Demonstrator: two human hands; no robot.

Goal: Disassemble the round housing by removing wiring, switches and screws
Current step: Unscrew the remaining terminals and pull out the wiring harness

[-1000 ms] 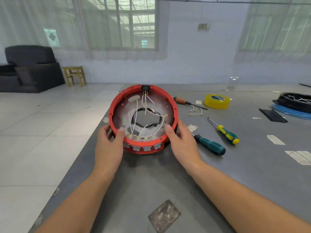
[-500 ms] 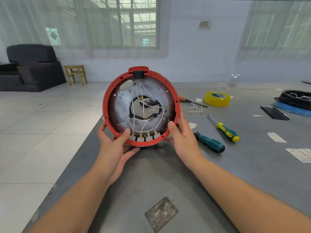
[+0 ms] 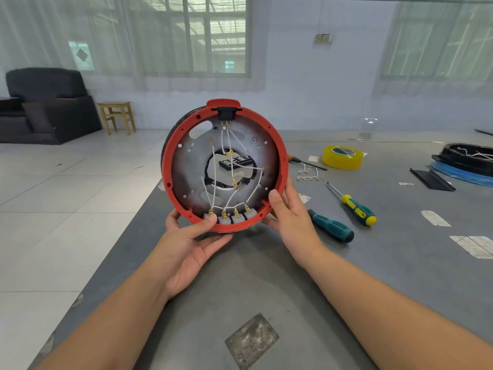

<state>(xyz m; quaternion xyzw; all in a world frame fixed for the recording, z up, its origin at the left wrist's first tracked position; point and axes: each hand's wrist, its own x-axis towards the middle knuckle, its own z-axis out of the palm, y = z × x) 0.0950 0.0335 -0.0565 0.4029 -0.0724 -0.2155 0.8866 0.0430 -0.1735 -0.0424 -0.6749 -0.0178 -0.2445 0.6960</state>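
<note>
Head view shows the round housing (image 3: 224,166) held upright on edge above the grey table (image 3: 266,276), its open inner face turned toward the camera. The left hand (image 3: 186,244) cups the lower rim from beneath, palm up, with the thumb pressed on the rim beside the row of four switches (image 3: 229,217). The right hand (image 3: 290,217) grasps the lower right rim, thumb on the front edge and fingers behind. White wiring (image 3: 229,180) with brass terminals runs from the black socket (image 3: 226,113) at the top of the housing, across the central opening, down to the switches. On the table to the right lie a teal-handled screwdriver (image 3: 330,227), a yellow-and-green screwdriver (image 3: 354,206), a red-handled screwdriver (image 3: 306,161) partly hidden by the housing, a loose wire piece (image 3: 308,174) and a roll of yellow tape (image 3: 342,157). A black-and-blue assembly (image 3: 466,164) sits at the far right edge.
</note>
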